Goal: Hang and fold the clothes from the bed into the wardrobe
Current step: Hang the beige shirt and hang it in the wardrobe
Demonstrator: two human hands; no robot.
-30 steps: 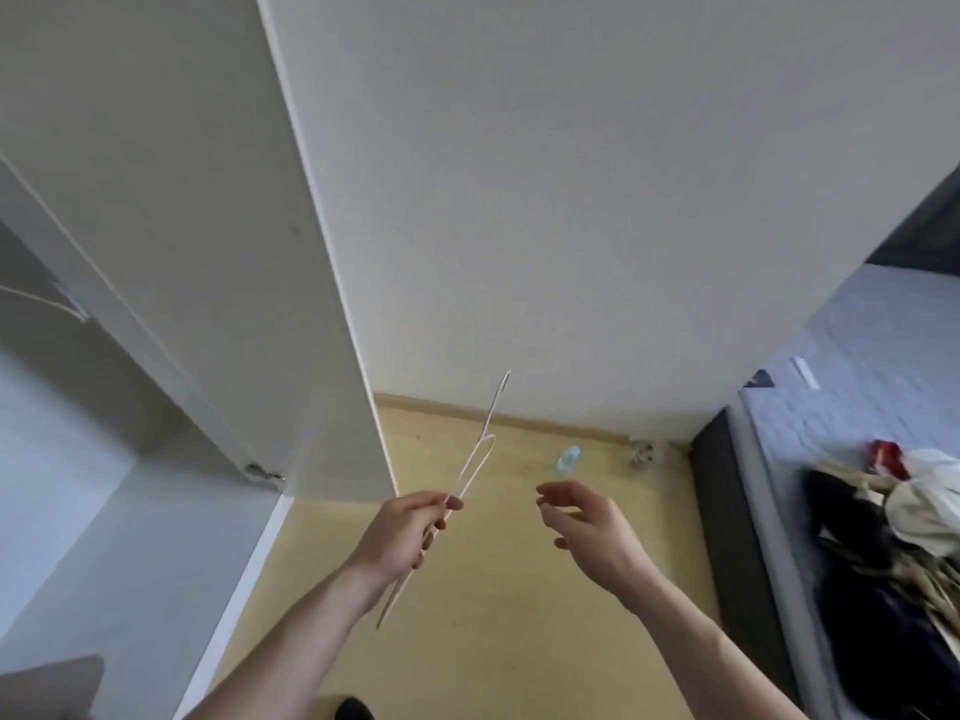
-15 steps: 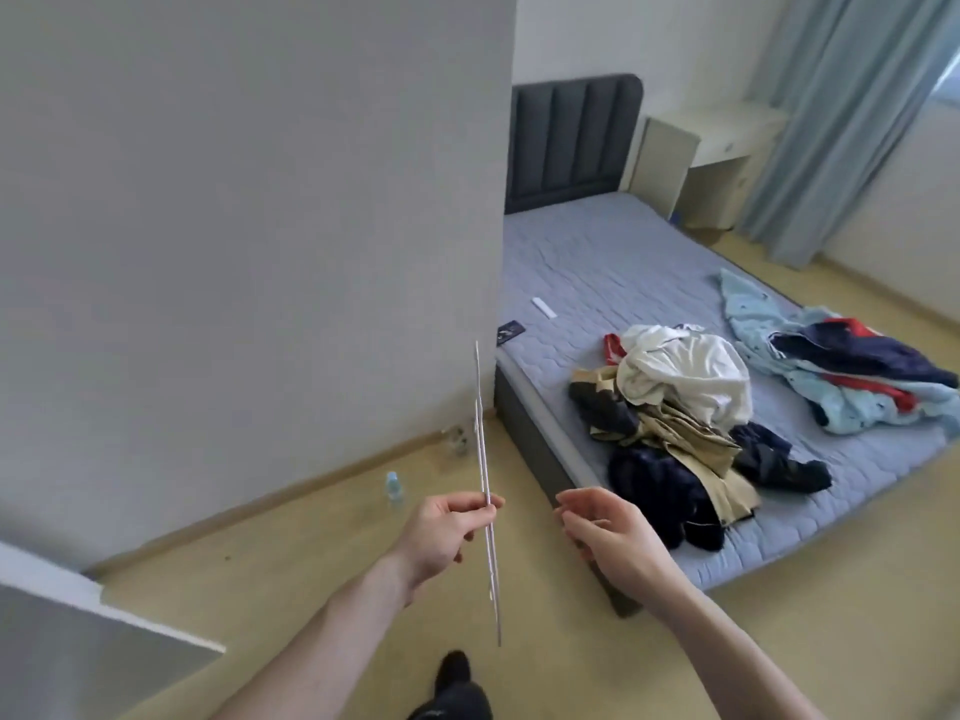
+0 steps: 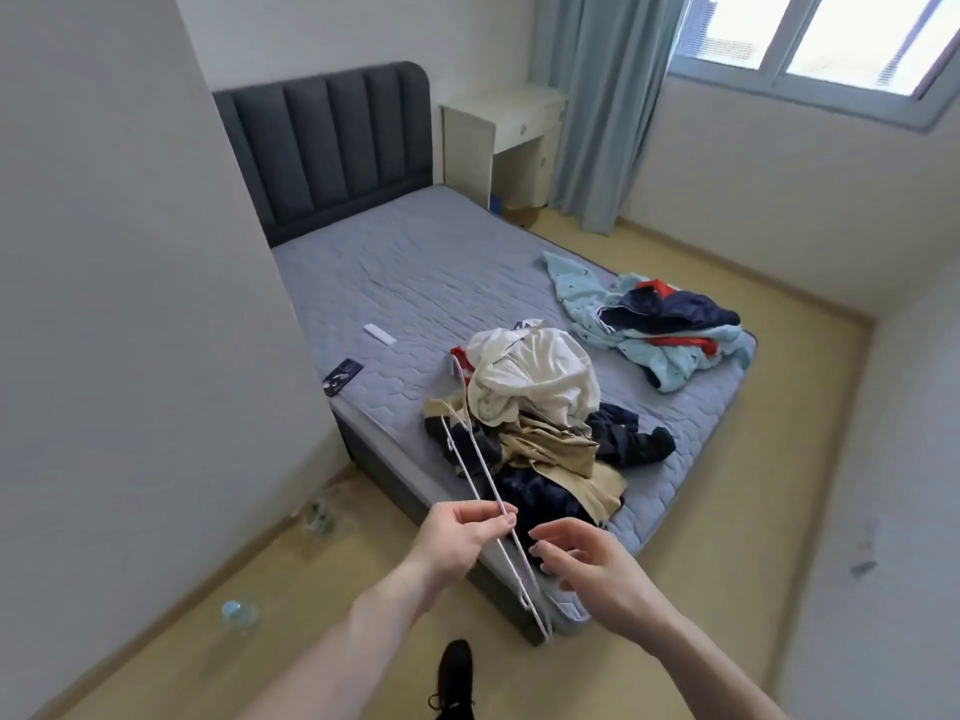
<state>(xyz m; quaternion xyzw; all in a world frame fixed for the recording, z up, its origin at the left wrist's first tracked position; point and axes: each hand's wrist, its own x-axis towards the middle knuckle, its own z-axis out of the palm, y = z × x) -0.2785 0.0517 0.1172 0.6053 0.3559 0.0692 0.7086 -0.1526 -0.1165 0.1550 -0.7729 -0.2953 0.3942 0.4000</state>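
My left hand (image 3: 457,537) pinches a thin white hanger (image 3: 485,491) between thumb and fingertips, about midway along its wire. The hanger runs slantwise, its hook end up over the clothes and its far corner down near the bed's foot corner. My right hand (image 3: 587,569) hovers just beside the hanger with nothing in its grip, fingers loosely curled and spread, not touching the wire as far as I can tell.

The bed (image 3: 415,283) has a grey quilted mattress and a dark padded headboard (image 3: 332,142). Near its foot edge lies the pile of clothes (image 3: 540,423): a white garment on top, tan and dark navy pieces under it, a bit of red at the back. Well apart from it, toward the far side of the mattress, a light blue garment (image 3: 623,324) lies heaped with a navy and red one (image 3: 670,314) on it. The blue one bears a small print too fine to read. A white strip (image 3: 379,334) and a small dark flat thing (image 3: 343,376) lie on the mattress near the wall; any writing on them is too small to make out.

A clear bottle (image 3: 240,615) lies on the floor by the wall. My dark shoe (image 3: 456,678) shows at the bottom edge
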